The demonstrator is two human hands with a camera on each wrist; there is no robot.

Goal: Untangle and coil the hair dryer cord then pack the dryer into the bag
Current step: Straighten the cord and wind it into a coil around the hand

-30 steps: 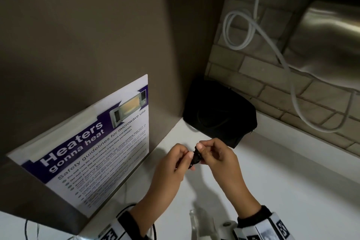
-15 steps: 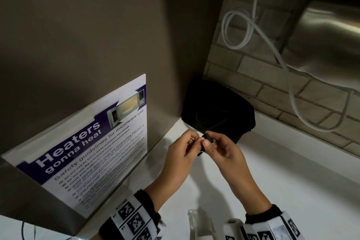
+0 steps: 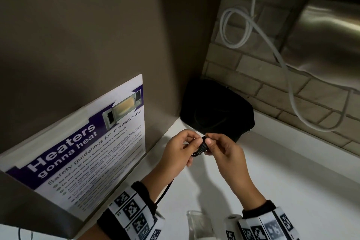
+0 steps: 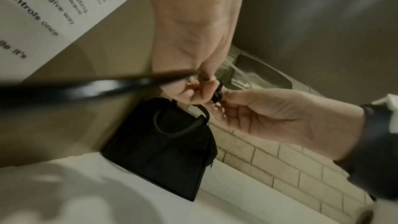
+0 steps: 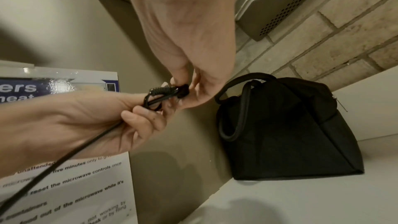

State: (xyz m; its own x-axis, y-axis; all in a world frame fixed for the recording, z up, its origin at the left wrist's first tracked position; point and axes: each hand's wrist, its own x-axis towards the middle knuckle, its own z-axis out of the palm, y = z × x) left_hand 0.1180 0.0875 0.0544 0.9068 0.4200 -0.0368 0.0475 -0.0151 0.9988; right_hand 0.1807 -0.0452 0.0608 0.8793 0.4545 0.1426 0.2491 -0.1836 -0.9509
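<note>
Both hands meet over the white counter [image 3: 282,185], just in front of a black bag [image 3: 216,111] that stands in the corner with its handles up. My left hand [image 3: 183,150] and right hand [image 3: 220,148] pinch the black plug [image 3: 203,147] at the end of the dryer cord. In the right wrist view a small loop of cord [image 5: 151,101] sits at the plug [image 5: 170,91], and the cord [image 5: 43,168] runs down past my left palm [image 5: 86,122]. The left wrist view shows the same grip on the plug [image 4: 217,91] above the bag [image 4: 161,151]. The dryer itself is out of sight.
A microwave safety poster [image 3: 87,152] leans against the brown side wall on the left. Behind the bag is a brick wall with a looped white cable [image 3: 288,76] and a steel appliance [image 3: 331,35]. A clear container [image 3: 200,226] stands at the near edge.
Both hands have moved a little farther from me, toward the bag, with the plug still between them. The left forearm has come further into view.
</note>
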